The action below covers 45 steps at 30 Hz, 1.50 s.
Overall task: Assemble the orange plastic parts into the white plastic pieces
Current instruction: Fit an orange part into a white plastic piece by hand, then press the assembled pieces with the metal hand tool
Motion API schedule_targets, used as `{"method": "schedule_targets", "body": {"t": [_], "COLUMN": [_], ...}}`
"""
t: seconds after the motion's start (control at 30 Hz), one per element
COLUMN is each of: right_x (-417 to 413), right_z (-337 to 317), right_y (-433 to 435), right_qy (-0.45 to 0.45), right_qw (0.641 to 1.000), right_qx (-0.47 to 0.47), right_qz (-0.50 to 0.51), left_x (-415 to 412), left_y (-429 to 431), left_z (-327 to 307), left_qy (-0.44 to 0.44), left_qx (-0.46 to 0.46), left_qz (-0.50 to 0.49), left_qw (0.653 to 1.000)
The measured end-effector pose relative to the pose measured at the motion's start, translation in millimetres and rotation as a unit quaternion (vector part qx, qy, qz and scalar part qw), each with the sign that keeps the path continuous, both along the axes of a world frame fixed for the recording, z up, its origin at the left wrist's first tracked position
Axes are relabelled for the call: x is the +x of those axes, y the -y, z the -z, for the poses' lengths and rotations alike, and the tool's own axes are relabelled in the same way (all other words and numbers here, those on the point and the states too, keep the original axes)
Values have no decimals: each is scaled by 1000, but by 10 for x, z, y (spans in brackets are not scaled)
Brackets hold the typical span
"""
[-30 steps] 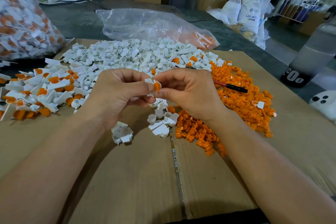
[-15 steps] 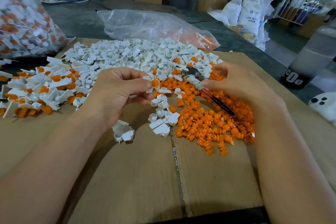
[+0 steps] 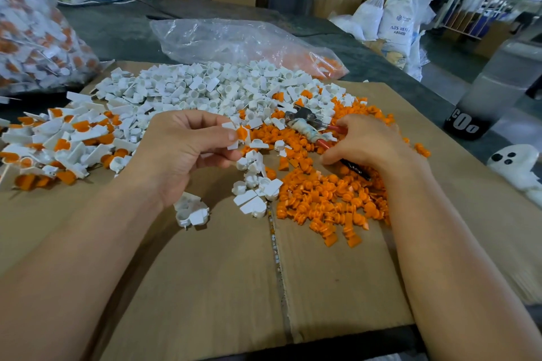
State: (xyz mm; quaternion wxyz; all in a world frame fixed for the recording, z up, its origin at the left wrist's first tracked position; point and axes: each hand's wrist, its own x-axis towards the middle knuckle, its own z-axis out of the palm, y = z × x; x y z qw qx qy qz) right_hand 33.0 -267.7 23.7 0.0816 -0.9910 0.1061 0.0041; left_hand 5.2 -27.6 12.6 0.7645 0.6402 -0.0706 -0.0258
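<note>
My left hand (image 3: pixel 181 152) pinches a white piece with an orange part seated in it (image 3: pixel 239 135), held above the cardboard sheet (image 3: pixel 223 272). My right hand (image 3: pixel 366 141) lies on the heap of loose orange parts (image 3: pixel 331 199) with its fingers curled round the handles of a pair of pliers (image 3: pixel 305 123). The tool's metal head points left, a short way from the held piece. A big heap of white pieces (image 3: pixel 205 88) spreads behind both hands. Assembled white-and-orange pieces (image 3: pixel 67 138) lie at the left.
A full bag of assembled pieces (image 3: pixel 32 38) stands at the far left. A clear plastic bag (image 3: pixel 234 41) lies behind the white heap. A dark bottle (image 3: pixel 492 91) and a white ghost-shaped thing (image 3: pixel 516 161) sit at the right. A few white pieces (image 3: pixel 190 211) lie under my left wrist.
My right hand let go of the piece at my left hand, moved right, took hold of the pliers and sank with them onto the orange heap. My left hand keeps the assembled piece.
</note>
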Motion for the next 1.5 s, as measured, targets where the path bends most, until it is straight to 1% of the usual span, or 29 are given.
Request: {"method": "schedule_targets", "body": {"t": [0.07, 0.17, 0.27, 0.43, 0.53, 0.67, 0.8, 1.03, 1.17, 1.27, 1.4, 1.5], "right_x": [-13, -55, -115, -196, -221, -235, -237, -231, -207, -213, -258, -292], "right_z": [-26, -65, -115, -133, -105, -58, -40, -72, -58, -82, -87, -81], "right_y": [-18, -52, -140, -375, -472, -553, -578, -520, -483, -469, -537, -601], "right_qy": [44, 86, 132, 226, 255, 215, 182, 167, 169, 163, 127, 105], "right_qw": [999, 996, 989, 956, 942, 943, 946, 957, 967, 964, 953, 947], "right_qx": [-10, -13, 23, 102, 98, 94, 75, 66, 48, 83, 145, 169], "right_qz": [-1, -14, -59, -155, -196, -235, -258, -228, -184, -193, -233, -251], "left_x": [8, 19, 40, 64, 68, 88, 121, 127, 116, 110, 109, 111], "left_y": [3, 6, 4, -8, -9, -18, -43, -43, -42, -34, -31, -37], "left_z": [4, 19, 31, 28, 15, 11, 10, 14, 8, 5, 3, 4], "left_qy": [-2, -2, 1, 7, 23, 35, 32, 13, 14, 15, 20, 27], "left_qx": [-2, -10, -22, -51, -64, -96, -109, -113, -114, -111, -114, -113], "left_qz": [-3, -13, -30, -71, -91, -123, -160, -169, -170, -167, -163, -163], "left_qw": [1000, 1000, 999, 996, 994, 987, 981, 979, 979, 980, 980, 980]}}
